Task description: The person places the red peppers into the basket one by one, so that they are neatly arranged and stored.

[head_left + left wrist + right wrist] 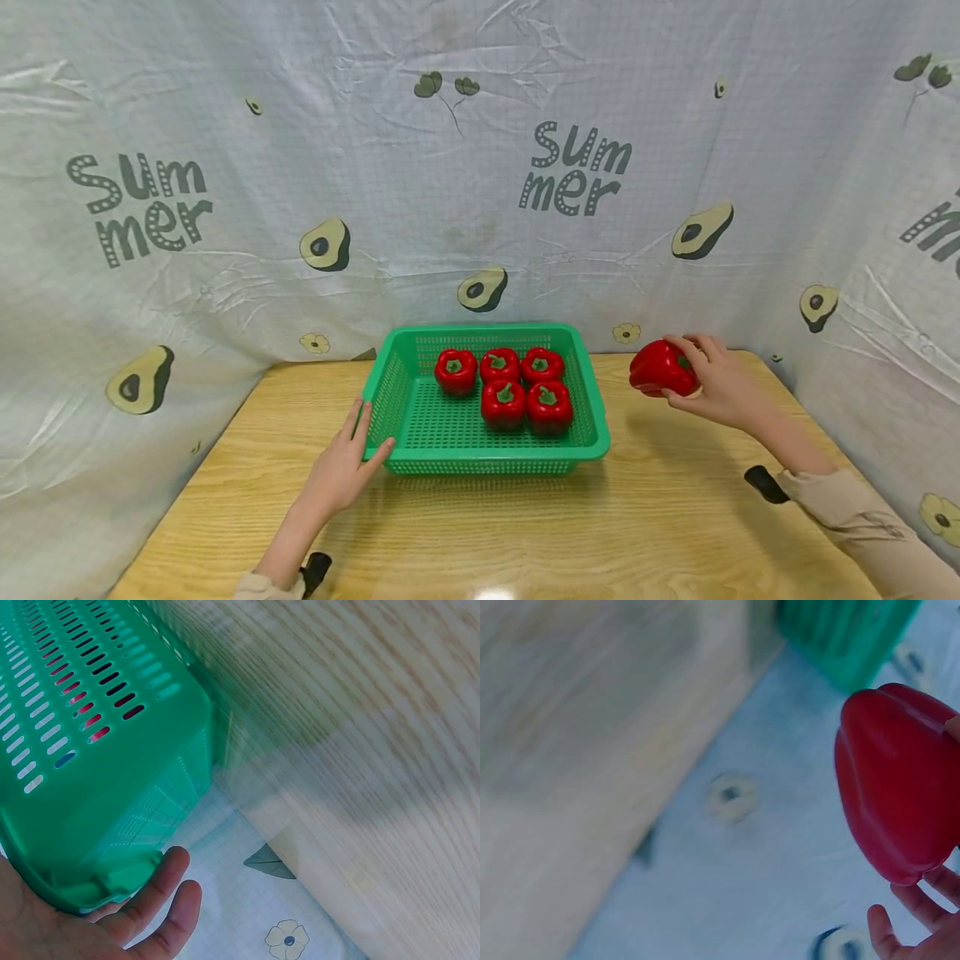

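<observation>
A green plastic basket (495,454) stands on the wooden table, with several red bell peppers (503,405) inside, mostly toward its right side. At the basket's front left corner, my left hand (337,467) touches the rim with fingers spread and fairly straight. The left wrist view shows its fingers (180,907) reaching past the basket's corner. To the right of the basket, my right hand (716,383) grips another red bell pepper (660,368) over the table. That pepper (900,780) lies on its side in the grasp, its green stem end toward the palm.
The wooden table (495,533) extends in front of the basket and to both sides. Behind it and along the sides hangs a pale cloth (405,242) printed with avocados, flowers and lettering. A black strap (767,484) sits by the right wrist.
</observation>
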{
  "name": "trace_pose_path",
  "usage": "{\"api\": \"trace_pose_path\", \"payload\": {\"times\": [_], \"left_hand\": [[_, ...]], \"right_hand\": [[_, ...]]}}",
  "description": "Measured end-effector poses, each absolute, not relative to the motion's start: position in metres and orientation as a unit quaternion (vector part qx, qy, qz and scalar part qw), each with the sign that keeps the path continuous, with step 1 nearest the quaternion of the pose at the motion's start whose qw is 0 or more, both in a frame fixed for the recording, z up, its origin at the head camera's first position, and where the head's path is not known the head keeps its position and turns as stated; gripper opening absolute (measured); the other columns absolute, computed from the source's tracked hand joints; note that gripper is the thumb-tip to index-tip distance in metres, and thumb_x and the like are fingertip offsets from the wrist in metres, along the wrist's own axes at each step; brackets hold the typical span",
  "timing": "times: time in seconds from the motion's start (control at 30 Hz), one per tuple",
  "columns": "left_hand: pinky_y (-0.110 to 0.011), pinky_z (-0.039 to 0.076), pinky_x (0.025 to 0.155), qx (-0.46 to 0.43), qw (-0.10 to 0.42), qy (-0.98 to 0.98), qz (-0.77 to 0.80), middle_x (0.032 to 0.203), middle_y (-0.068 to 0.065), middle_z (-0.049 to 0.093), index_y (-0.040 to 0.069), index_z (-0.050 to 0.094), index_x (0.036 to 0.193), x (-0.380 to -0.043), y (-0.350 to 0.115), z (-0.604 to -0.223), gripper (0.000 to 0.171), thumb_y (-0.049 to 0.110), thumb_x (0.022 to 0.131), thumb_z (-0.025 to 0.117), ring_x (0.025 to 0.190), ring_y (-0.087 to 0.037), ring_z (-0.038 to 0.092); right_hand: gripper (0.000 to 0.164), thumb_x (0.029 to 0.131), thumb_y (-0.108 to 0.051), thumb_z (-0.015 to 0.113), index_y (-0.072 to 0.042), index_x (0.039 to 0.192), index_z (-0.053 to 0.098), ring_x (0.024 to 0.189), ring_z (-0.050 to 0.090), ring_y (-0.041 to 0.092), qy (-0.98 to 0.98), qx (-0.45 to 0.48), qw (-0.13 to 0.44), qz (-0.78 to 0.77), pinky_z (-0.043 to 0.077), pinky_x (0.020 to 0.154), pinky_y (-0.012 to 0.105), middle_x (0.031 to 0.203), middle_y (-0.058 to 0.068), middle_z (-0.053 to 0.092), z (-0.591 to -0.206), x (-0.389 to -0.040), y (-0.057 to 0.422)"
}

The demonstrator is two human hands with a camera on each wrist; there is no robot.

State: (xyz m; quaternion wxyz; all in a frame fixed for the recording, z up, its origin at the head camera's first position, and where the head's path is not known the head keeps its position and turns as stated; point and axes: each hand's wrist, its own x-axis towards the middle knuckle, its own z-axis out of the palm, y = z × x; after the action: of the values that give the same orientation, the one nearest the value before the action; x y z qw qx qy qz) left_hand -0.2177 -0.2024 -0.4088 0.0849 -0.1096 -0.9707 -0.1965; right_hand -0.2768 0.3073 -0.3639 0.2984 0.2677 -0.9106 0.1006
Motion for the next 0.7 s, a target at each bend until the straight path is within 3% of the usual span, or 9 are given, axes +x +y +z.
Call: {"api": "trace_pose_path", "payload": {"times": [0.3,0.7], "left_hand": [[-0.054,0.042,0.085,-0.111,0.086,-0.97,-0.198,0.148,-0.023,0.01,-0.005,0.016,0.141,-0.217,-0.202,-0.408,0.074,0.046,0.093,0.038,0.121,-0.047,0.036],[-0.054,0.042,0.086,-0.112,0.086,-0.969,-0.205,0.148,-0.023,0.009,-0.005,0.016,0.141,-0.217,-0.203,-0.408,0.074,0.046,0.092,0.039,0.122,-0.046,0.036]], "right_hand": [[0.069,0.062,-0.032,0.076,-0.009,0.122,0.049,0.102,0.043,0.025,-0.893,0.34,0.276,0.102,0.042,0.077,0.046,0.109,0.01,0.05,-0.328,-0.271,0.241],[0.065,0.071,-0.05,0.066,-0.018,0.125,0.047,0.091,0.043,0.02,-0.877,0.42,0.227,0.043,0.037,0.07,0.035,0.104,0.006,0.047,-0.303,-0.284,0.161]]}}
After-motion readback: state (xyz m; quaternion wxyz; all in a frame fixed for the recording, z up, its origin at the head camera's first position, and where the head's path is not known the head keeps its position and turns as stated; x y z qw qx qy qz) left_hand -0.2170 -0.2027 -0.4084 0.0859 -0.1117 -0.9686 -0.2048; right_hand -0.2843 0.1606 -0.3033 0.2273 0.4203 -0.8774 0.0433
